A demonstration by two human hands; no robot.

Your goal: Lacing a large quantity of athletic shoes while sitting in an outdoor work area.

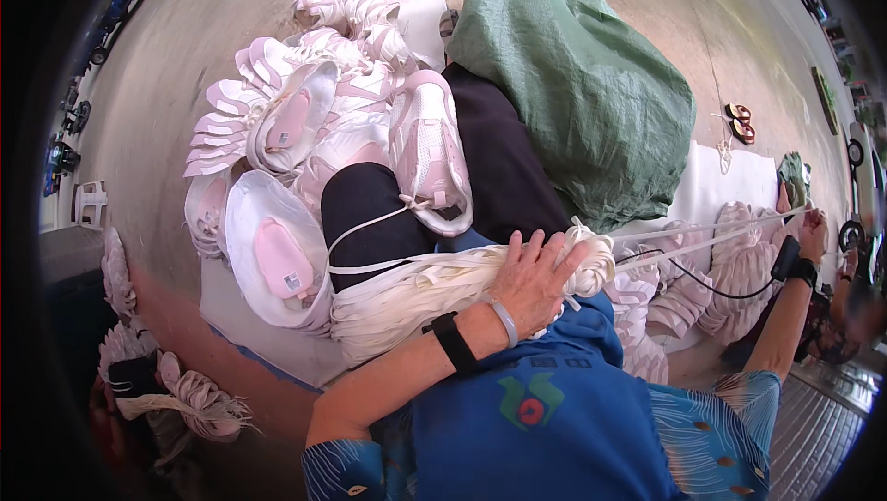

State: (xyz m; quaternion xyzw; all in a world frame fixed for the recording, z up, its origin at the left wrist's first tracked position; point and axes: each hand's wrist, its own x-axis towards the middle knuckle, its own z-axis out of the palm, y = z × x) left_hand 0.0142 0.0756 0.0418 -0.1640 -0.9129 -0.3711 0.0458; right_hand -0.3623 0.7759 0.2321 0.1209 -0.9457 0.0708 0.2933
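Note:
A thick bundle of white shoelaces (407, 302) lies across my lap. My left hand (536, 284) rests on the bundle with its fingers stretched out, near the knotted end. From that end, long lace strands (711, 241) run taut to the far right. There my right hand (813, 233), arm extended, is closed on them; its fingers are small in view. On my dark-clad knee sits a pink and white shoe upper (430, 145), touched by one lace that loops from the bundle.
Stacked pink and white shoe uppers (282, 104) lie ahead to the left; more bundled uppers (739, 270) are at right. A green woven sack (573, 76) stands ahead. Sandals (740, 122) lie on the floor. Another person's hand (845, 265) shows at far right. A black cable (721, 290) hangs by my right wrist.

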